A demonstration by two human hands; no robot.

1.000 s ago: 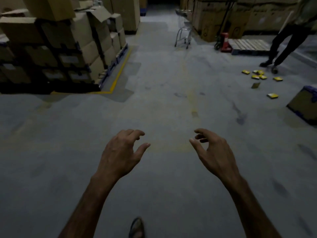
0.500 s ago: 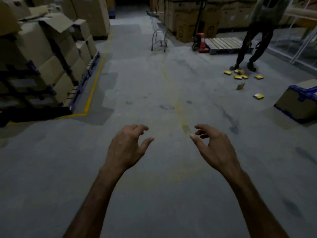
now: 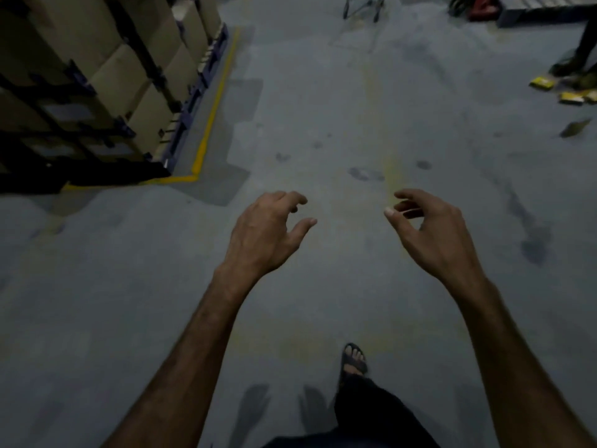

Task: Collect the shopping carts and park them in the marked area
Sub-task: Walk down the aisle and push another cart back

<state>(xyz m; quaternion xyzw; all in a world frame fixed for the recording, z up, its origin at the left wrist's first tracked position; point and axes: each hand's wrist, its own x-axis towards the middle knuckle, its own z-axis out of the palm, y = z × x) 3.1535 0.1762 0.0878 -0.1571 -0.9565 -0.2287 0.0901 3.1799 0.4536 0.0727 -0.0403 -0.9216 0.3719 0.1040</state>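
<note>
Both bare forearms reach forward over the grey concrete floor (image 3: pixel 323 101), and neither hand holds anything. The left hand (image 3: pixel 265 234) hangs palm down with its fingers loosely curled and the thumb spread toward the middle. The right hand (image 3: pixel 433 234) mirrors it, fingers bent in a relaxed hook and the thumb pointing inward; the two hands are apart, with bare floor between them.

The shopping cart (image 3: pixel 363 6) stands far ahead at the top edge of the view, well apart from both hands. Only its lower frame and wheels show; the basket is cut off by the frame edge.

To the left, stacked cardboard boxes (image 3: pixel 129 76) sit on a dark blue pallet (image 3: pixel 197 92), and a yellow floor line (image 3: pixel 213 114) runs along the pallet's side and turns a corner at its near end. A faint, worn yellow stripe runs down the middle of the floor between the hands and the cart.

At the upper right, another person's dark leg (image 3: pixel 586 43) and shoe show at the edge, with small yellow packets (image 3: pixel 542 84) scattered on the floor beside them. A red pallet jack (image 3: pixel 481 9) sits near the top right, next to a low wooden pallet.

At the bottom, the wearer's own foot in a dark sandal (image 3: pixel 353 360) steps forward on the floor, below dark trousers.
</note>
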